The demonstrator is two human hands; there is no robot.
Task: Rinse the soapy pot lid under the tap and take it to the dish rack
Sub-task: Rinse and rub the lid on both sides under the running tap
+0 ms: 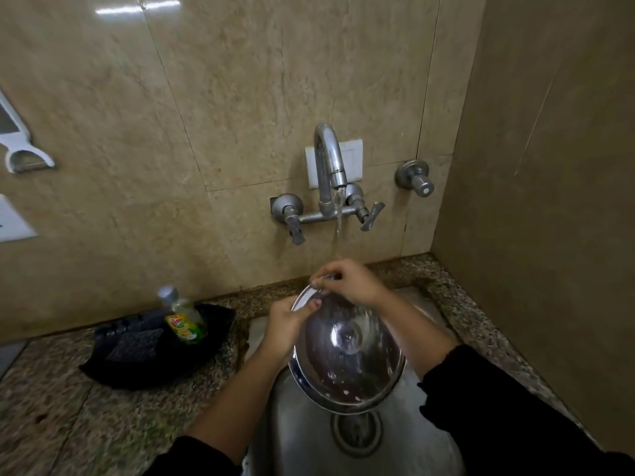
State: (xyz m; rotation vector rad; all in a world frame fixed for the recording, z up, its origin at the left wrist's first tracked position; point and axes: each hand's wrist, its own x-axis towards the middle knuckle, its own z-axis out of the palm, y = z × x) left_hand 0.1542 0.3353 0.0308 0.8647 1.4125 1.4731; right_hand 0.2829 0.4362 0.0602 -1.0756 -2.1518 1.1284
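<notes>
A round steel pot lid [347,352] is held tilted over the steel sink [299,427], its inner side facing me, with small flecks of foam near its lower rim. My left hand [287,329] grips the lid's left edge, thumb on the inside. My right hand [347,281] pinches the top rim with its fingertips. The wall tap [331,166] is running, and its stream falls behind my right hand onto the lid's upper edge.
A black tray [113,359] on the granite counter at the left holds a dish soap bottle [184,317] and a dark scrub pad [135,345]. The sink drain [357,431] lies below the lid. A tiled wall closes in on the right. No dish rack shows.
</notes>
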